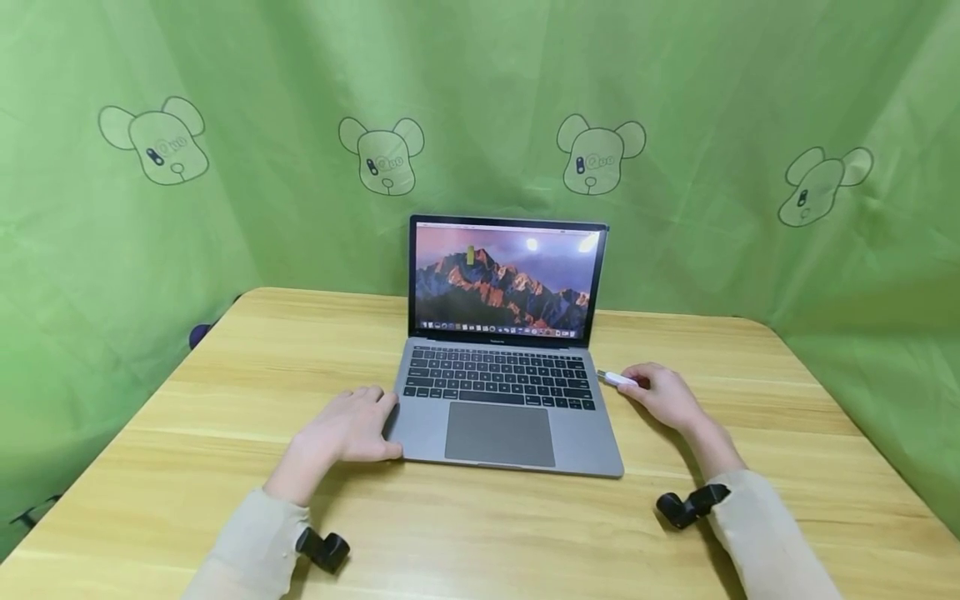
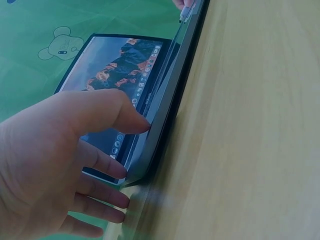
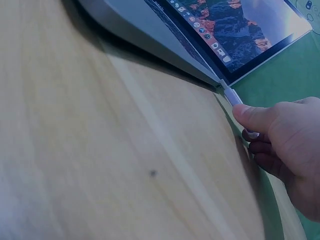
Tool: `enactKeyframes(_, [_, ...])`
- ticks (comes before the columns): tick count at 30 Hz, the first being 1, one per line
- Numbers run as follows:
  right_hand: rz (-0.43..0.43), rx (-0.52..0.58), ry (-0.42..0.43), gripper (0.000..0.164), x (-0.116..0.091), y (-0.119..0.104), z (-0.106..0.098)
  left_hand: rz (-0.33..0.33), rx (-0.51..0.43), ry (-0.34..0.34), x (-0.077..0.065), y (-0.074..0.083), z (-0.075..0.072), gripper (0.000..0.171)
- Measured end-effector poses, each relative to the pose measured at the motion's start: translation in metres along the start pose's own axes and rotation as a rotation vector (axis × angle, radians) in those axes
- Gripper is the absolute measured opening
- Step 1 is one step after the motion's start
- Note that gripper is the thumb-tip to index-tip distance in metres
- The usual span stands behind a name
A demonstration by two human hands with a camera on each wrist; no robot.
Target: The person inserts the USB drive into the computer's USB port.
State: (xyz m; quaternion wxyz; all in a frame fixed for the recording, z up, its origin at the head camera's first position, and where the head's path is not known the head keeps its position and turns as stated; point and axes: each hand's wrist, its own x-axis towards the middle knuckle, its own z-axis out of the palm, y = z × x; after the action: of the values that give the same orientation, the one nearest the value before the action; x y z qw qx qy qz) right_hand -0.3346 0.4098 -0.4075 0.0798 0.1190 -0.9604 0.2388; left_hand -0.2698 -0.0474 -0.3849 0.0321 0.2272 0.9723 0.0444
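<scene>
On the pale yellow wood-grain table [image 1: 187,400], toward its far side, stands an open grey metal laptop [image 1: 498,433] with black keys; its screen is lit, showing red-brown mountain peaks under a violet sky, with a row of small icons along the bottom. Two bright patches of glare lie on the upper right of the screen.

Right hand [image 1: 663,396]: I pinch a slim white stick with a metal plug end [image 1: 618,379] between thumb and fingers, the grip closed down to the stick's thickness. The stick lies just off the laptop's right side, beside the keyboard, metal end pointing at the edge. Whether the metal touches the casing, I cannot tell.

Left hand [image 1: 348,429]: fingers spread and loosely extended at the laptop's near left corner, thumb tip against the front edge, forefinger by the left side. This hand is wide and clasps nothing.

Worn equipment: a small black device [image 1: 322,550] at my left wrist, a matching black unit [image 1: 690,504] at my right, both over pale beige sleeves [image 1: 255,542].

Background: hanging green fabric [image 1: 487,67] printed with four outlined bear heads [image 1: 386,162].
</scene>
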Motion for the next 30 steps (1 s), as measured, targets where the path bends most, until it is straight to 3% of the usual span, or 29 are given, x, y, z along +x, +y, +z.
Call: enactKeyframes(30, [-0.072, -0.002, 0.004, 0.018, 0.0078, 0.0068, 0.0044, -0.005, -0.013, 0.006, -0.0004, 0.0004, 0.0006, 0.081])
